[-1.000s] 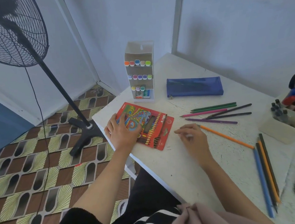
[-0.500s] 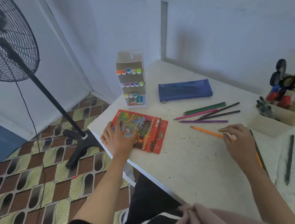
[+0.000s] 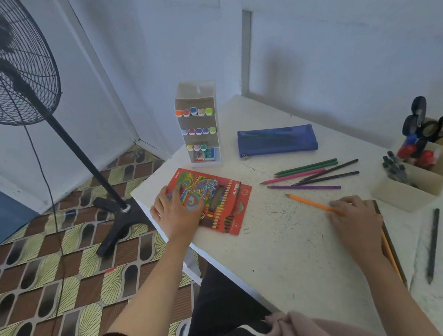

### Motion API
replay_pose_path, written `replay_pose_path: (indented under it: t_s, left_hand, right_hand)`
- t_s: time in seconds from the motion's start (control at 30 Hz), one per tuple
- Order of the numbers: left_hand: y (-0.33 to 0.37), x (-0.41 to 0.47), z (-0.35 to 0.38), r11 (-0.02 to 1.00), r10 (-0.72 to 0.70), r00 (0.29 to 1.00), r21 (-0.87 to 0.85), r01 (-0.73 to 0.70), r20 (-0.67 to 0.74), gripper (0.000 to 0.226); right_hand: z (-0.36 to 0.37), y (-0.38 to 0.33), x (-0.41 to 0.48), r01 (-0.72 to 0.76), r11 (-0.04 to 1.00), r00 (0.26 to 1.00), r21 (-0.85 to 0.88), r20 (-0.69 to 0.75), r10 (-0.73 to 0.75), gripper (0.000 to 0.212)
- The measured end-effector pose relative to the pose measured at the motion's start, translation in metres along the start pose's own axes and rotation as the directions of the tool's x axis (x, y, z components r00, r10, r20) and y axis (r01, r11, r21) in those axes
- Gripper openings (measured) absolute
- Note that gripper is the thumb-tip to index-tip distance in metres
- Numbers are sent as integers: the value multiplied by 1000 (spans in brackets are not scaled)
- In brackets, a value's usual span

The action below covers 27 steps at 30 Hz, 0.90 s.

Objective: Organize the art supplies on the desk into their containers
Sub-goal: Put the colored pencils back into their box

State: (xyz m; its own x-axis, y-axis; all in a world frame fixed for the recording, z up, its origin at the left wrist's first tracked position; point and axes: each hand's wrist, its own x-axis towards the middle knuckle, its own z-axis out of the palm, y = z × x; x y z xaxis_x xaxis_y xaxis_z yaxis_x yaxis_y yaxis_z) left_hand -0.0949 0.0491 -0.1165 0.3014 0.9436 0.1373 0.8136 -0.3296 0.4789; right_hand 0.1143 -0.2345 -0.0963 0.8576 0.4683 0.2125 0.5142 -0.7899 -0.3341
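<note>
Orange pencil (image 3: 309, 202) diagonal, tip far-left; R hand (image 3: 356, 220) pinches rear. L hand (image 3: 176, 212) flat on box (image 3: 230, 207).

Matt white paint on the desk (image 3: 289, 255), scuffed and flecked with dark scratches. Glossy printed card on the pencil box (image 3: 225, 197) at nine o'clock. Thin blue mesh cloth for the pencil case (image 3: 277, 140) at twelve. Smooth lacquered wood on the coloured pencils (image 3: 306, 167) and the orange pencil (image 3: 309, 202). Dull beige plastic on the organiser (image 3: 404, 193) at two o'clock. Black wire metal on the fan (image 3: 20, 86); slight sheen on the patterned floor (image 3: 37, 277).
</note>
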Motion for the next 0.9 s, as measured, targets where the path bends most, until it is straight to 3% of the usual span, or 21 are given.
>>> replay_pose_path:
  t_s: [0.2, 0.33, 0.53, 0.77, 0.83, 0.9]
  left_hand:
    - [1, 0, 0, 1000, -2, 1000, -7, 2, -9, 64]
    - [0, 0, 0, 1000, -2, 1000, -8, 1, -16, 64]
    - [-1, 0, 2, 1000, 17, 999, -17, -18, -44, 63]
    - [-1, 0, 1, 1000, 9, 1000, -9, -10, -25, 62]
    - [-1, 0, 1, 1000, 12, 1000, -3, -12, -26, 62]
    - [-1, 0, 1, 1000, 10, 1000, -2, -10, -23, 62]
  right_hand:
    - [-1, 0, -1, 71, 995, 995, 72, -69, -66, 10]
    - [-14, -17, 0, 131, 933, 990, 336, -92, -106, 10]
    - [-31, -50, -2, -135, 699, 991, 702, 80, 111, 10]
    - [-28, -74, -5, -319, 378, 948, 869, 291, 131, 40]
    - [-27, -77, -5, -323, 360, 946, 875, 302, 116, 34]
    - [-26, -79, -4, -301, 306, 953, 903, 291, 80, 10]
